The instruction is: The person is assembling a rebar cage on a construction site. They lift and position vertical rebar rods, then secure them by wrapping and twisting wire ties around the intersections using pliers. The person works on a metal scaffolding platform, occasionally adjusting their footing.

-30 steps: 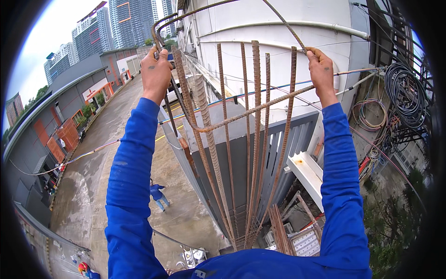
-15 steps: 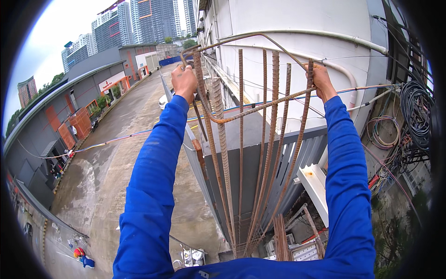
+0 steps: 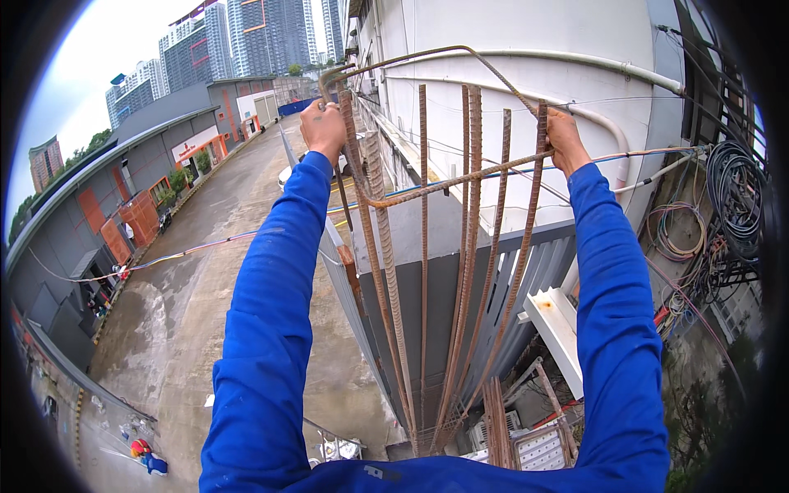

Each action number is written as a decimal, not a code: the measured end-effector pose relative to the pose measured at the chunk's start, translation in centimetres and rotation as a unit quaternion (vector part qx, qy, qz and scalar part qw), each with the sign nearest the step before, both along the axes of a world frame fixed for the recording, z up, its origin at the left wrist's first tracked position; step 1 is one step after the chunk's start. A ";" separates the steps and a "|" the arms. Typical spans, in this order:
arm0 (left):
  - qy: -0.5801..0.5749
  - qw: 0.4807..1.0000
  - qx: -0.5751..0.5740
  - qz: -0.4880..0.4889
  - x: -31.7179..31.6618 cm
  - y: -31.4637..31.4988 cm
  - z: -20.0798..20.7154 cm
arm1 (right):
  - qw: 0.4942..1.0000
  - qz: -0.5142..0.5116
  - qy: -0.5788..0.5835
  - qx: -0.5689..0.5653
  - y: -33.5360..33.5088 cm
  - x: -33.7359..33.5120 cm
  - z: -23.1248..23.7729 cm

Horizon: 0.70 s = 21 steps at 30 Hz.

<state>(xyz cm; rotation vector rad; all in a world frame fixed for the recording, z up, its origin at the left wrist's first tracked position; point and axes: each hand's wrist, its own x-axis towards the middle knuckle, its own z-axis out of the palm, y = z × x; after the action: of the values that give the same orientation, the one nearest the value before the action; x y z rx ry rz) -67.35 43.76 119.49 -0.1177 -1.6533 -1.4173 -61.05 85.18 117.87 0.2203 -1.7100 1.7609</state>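
Note:
A bent rusty rebar stirrup, roughly four-sided, is held up before me at arms' length. My left hand is closed around its left side, close to the hooked end. On the opposite side, my right hand grips the stirrup near its right corner, beside the top of the rightmost bar. Several upright ribbed rebars rise below and between my hands. Their tops show within the stirrup's outline, its near side crossing in front of them. Whether the outermost bars stand inside it I cannot tell.
Cables stretch across behind the bars. A grey-clad column stands beneath, with a white wall behind. Coiled cables hang at right, above a white steel beam. Far below lies a concrete yard with a person in a red helmet.
Both hands and the stirrup have risen slightly, its near side now a little higher against the bars. Both hands keep their hold, and the bars lean slightly further left in view.

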 end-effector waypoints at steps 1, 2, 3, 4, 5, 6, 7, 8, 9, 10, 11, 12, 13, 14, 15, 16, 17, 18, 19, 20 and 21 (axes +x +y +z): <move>-0.019 0.999 0.029 -0.021 -0.5 -0.9 0.0 | 1.000 0.010 -0.006 -0.014 -1.0 0.2 -0.1; -0.036 0.997 0.059 -0.045 0.0 -0.7 0.4 | 0.999 0.017 -0.011 -0.027 -1.5 0.7 0.1; -0.043 0.998 0.036 -0.041 0.4 -0.5 0.8 | 1.000 0.006 -0.007 -0.021 -1.3 0.5 -0.1; -0.032 0.999 0.006 -0.023 0.7 0.1 1.5 | 1.000 0.004 0.002 -0.025 -0.9 0.3 -0.3; -0.025 0.999 -0.020 -0.005 1.1 0.5 1.9 | 1.000 0.001 0.007 -0.025 -0.6 0.3 -0.3; -0.013 0.999 -0.049 0.019 0.9 0.3 2.7 | 0.999 0.005 0.017 -0.028 -0.7 0.1 -0.2; -0.016 1.000 -0.019 -0.015 -0.1 0.0 3.1 | 1.000 0.004 -0.001 -0.015 -0.7 0.2 -0.5; -0.033 0.999 -0.009 -0.032 -1.2 -0.4 4.0 | 1.000 0.005 -0.006 -0.013 -0.4 0.2 -0.5; -0.053 0.997 0.004 -0.053 -2.0 -0.4 4.5 | 1.000 0.005 -0.009 -0.012 -0.2 0.3 -0.7; -0.072 0.994 0.018 -0.075 -2.9 -0.4 5.0 | 1.000 0.004 -0.011 -0.013 -0.1 0.3 -0.8; -0.086 0.994 0.013 -0.070 -3.6 0.2 5.1 | 1.000 0.000 -0.016 -0.015 0.3 0.2 -1.0; -0.090 0.993 0.020 -0.069 -4.8 -0.4 5.1 | 1.000 0.005 -0.021 -0.020 0.1 0.1 -1.3; -0.094 0.993 0.028 -0.068 -5.9 -1.4 5.1 | 0.999 0.012 -0.024 -0.022 -0.3 -0.4 -1.2; -0.096 0.993 0.011 -0.068 -7.0 -2.9 5.1 | 0.999 0.020 -0.030 -0.029 -1.0 -0.7 -1.4; -0.099 0.992 -0.003 -0.081 -7.1 -2.9 5.0 | 0.999 0.012 -0.037 -0.020 -1.1 0.0 -1.3; -0.114 0.990 0.004 -0.080 -7.3 -2.5 5.0 | 0.999 0.016 -0.027 -0.027 -0.3 -0.8 -1.4; -0.131 0.988 0.012 -0.081 -6.3 -1.7 4.9 | 0.999 0.022 -0.029 -0.016 0.1 -0.7 -1.5; -0.141 0.986 0.028 -0.084 -5.4 -1.0 4.7 | 0.999 0.031 -0.027 -0.005 0.3 -0.5 -1.2; -0.156 0.982 0.055 -0.092 -5.0 -0.7 4.1 | 0.998 0.027 -0.051 -0.018 0.7 -1.1 -1.3; -0.170 0.978 0.081 -0.089 -5.1 -1.5 3.5 | 0.997 0.029 -0.074 -0.009 -0.1 -1.1 -1.3; -0.183 0.974 0.107 -0.086 -5.0 -2.4 3.1 | 0.995 0.032 -0.097 0.000 -1.1 -1.2 -1.2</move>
<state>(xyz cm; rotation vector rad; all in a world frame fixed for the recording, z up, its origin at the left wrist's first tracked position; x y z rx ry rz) -72.38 41.40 122.56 0.1353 -1.8034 -1.8236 -62.27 84.10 116.69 0.1068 -1.8569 1.8813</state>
